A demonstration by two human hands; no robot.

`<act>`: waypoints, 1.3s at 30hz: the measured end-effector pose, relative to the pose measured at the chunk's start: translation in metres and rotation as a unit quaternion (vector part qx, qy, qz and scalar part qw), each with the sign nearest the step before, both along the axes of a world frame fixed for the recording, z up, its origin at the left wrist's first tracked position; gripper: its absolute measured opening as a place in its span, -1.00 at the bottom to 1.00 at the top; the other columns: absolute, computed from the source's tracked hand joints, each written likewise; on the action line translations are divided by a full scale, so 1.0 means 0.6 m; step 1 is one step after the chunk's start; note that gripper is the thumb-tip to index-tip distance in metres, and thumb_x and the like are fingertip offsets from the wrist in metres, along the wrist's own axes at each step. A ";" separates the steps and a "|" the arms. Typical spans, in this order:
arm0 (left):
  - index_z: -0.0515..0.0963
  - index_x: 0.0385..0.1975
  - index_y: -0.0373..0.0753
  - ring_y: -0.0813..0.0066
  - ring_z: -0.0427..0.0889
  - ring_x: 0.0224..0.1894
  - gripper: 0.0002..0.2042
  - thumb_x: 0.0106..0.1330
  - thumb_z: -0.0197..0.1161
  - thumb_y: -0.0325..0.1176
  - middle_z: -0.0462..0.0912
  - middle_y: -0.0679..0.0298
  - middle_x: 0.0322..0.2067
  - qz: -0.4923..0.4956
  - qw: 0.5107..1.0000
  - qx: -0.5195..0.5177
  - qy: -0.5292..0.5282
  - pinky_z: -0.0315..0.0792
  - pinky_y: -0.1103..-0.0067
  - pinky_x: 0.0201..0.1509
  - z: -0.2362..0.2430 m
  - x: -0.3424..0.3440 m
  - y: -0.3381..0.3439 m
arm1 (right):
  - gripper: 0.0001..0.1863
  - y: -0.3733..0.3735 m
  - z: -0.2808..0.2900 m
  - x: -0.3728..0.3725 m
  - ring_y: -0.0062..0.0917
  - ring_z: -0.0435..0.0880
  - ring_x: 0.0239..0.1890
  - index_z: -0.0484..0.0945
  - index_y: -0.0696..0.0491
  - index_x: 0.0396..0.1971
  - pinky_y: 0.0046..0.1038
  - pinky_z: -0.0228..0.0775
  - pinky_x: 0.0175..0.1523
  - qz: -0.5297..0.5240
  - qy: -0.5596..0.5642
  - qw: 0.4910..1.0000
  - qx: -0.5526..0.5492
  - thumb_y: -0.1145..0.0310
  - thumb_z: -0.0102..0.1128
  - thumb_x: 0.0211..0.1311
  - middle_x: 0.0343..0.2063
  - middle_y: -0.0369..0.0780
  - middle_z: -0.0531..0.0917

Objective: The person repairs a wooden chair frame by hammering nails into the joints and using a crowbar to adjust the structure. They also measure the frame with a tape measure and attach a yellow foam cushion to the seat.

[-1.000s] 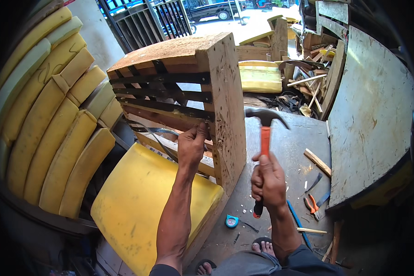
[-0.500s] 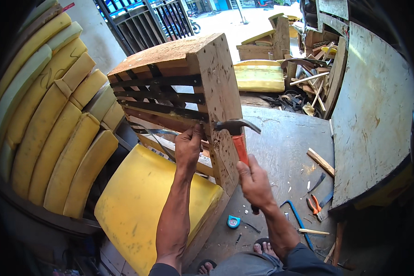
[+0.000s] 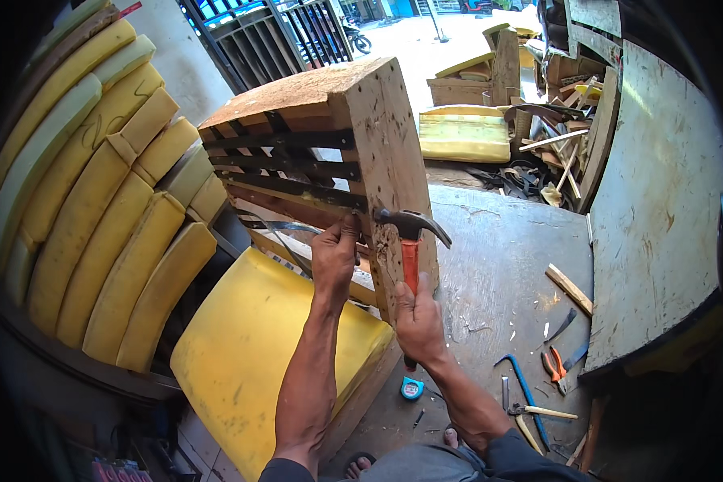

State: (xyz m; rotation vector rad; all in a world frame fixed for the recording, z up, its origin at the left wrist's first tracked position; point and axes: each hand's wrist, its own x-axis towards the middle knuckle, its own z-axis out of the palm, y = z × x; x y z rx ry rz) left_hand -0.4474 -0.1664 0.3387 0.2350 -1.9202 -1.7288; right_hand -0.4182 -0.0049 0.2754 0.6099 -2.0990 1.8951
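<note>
A wooden seat frame [image 3: 390, 145] stands on its side before me, with black webbing straps [image 3: 305, 167] crossing its opening. My right hand [image 3: 420, 321] is closed round the orange handle of a claw hammer [image 3: 410, 255]. The hammer's head is at the frame's near edge, beside my left fingertips; whether it touches the wood I cannot tell. My left hand [image 3: 333, 257] is pinched at that edge, just below the lowest strap. Whatever its fingers hold is too small to see. Below it, a yellow foam-padded seat [image 3: 257, 345] rests on a wooden base.
Curved yellow foam pieces [image 3: 96, 201] are stacked at left. On the floor at right lie orange-handled pliers [image 3: 553, 371], a blue bar [image 3: 528, 398], a wood offcut [image 3: 569, 289] and a tape measure [image 3: 412, 389]. Scrap wood [image 3: 566, 153] is heaped behind, beside a large pale board [image 3: 659, 209].
My right hand has moved left, and the hammer's handle stands more upright. The left hand keeps its pinch at the frame's edge. The whole view has shifted slightly.
</note>
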 end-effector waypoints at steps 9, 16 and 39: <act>0.56 -0.60 -0.23 0.77 0.17 -0.67 -0.52 0.44 0.19 0.05 0.30 0.53 -0.75 0.010 1.000 0.007 -0.016 0.03 0.65 -0.59 0.011 0.006 -0.007 | -0.69 0.021 -0.005 0.007 -0.73 0.27 -0.74 0.36 0.04 0.01 -0.57 0.17 -0.65 0.097 -0.127 0.982 -0.100 0.12 -0.16 0.58 -0.72 -0.40 0.28; 0.53 -0.62 -0.22 0.76 0.16 -0.68 -0.51 0.44 0.19 0.06 0.30 0.53 -0.76 -0.021 1.000 0.018 -0.016 0.03 0.63 -0.60 0.004 -0.001 -0.013 | -0.71 0.006 0.001 0.003 -0.76 0.16 -0.77 0.32 0.03 -0.06 -0.64 0.12 -0.66 0.067 -0.084 0.983 -0.146 0.10 -0.13 0.57 -0.70 -0.44 0.24; 0.64 -0.49 -0.26 0.77 0.21 -0.69 -0.57 0.45 0.19 0.01 0.45 0.48 -0.69 0.004 1.000 0.007 0.009 0.09 0.67 -0.61 0.010 0.001 -0.018 | -0.67 0.018 0.017 -0.005 -0.50 0.38 -0.76 0.34 0.13 -0.14 -0.36 0.20 -0.61 0.129 -0.166 0.968 -0.136 0.12 -0.05 0.54 -0.71 -0.26 0.43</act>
